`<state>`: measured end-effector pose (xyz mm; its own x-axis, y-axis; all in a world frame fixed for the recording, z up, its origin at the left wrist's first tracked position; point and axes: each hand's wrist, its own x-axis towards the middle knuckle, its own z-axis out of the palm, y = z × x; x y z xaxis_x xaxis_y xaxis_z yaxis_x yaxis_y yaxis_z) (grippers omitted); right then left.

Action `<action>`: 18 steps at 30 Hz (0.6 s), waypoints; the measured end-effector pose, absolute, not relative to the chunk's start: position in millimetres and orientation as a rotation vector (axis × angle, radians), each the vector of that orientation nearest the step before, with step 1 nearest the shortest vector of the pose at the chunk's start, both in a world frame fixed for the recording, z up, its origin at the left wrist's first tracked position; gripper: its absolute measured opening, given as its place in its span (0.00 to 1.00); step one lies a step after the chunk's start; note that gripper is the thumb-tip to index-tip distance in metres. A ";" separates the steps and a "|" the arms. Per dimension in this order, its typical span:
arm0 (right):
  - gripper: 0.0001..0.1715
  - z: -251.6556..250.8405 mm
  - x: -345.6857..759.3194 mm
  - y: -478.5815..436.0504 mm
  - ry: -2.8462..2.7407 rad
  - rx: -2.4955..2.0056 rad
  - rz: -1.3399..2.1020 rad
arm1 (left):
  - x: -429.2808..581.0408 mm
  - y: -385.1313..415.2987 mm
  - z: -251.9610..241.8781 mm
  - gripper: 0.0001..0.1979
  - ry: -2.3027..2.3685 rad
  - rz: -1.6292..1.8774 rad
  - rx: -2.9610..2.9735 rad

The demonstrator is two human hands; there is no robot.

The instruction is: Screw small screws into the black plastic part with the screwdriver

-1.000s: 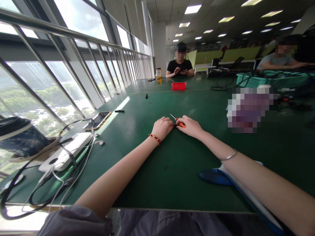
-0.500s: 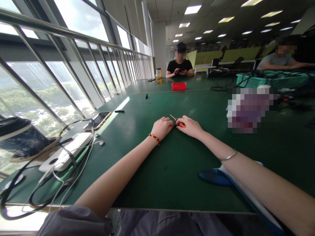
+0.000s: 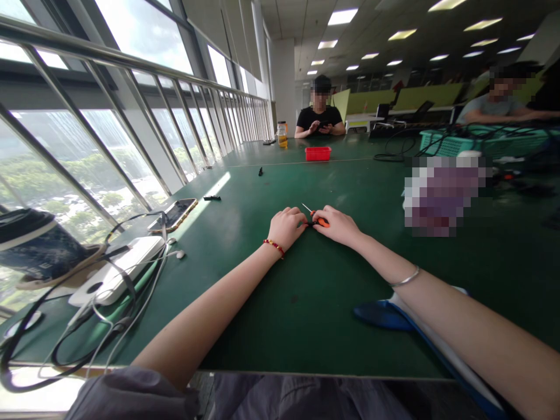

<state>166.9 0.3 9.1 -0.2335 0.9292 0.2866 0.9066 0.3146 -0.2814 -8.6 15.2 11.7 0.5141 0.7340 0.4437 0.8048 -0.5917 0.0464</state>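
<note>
Close together above the middle of the green table (image 3: 280,315) are my two hands. My left hand (image 3: 286,227), with a red beaded bracelet at the wrist, pinches a small black piece (image 3: 308,224) whose kind I cannot make out. My right hand (image 3: 336,224) is closed around a screwdriver with an orange and black handle (image 3: 323,222). Its thin metal shaft points up and left, away from the black piece. The fingers hide part of the handle and most of the black piece. Further up the table lie two other small black pieces (image 3: 212,198), (image 3: 261,171).
A phone (image 3: 179,213), white power strip (image 3: 118,271), cables and a dark cup (image 3: 39,245) crowd the left side. Beyond my hands stands a red tray (image 3: 318,154). A teal basket (image 3: 450,143) with cables sits back right. Two people sit across the table.
My left hand has shifted very slightly left, showing a little more of the black piece. My right hand and the screwdriver stay nearly still.
</note>
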 end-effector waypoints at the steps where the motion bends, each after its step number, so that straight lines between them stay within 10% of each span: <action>1: 0.12 9.3 166.9 0.1 -2.190 -1.631 0.080 | -8.5 15.2 11.8 0.06 -1.320 -0.631 -2.589; 18: 0.12 7.2 168.6 0.9 -2.203 -1.561 0.080 | -6.9 18.4 10.7 0.07 -1.583 -0.929 -2.754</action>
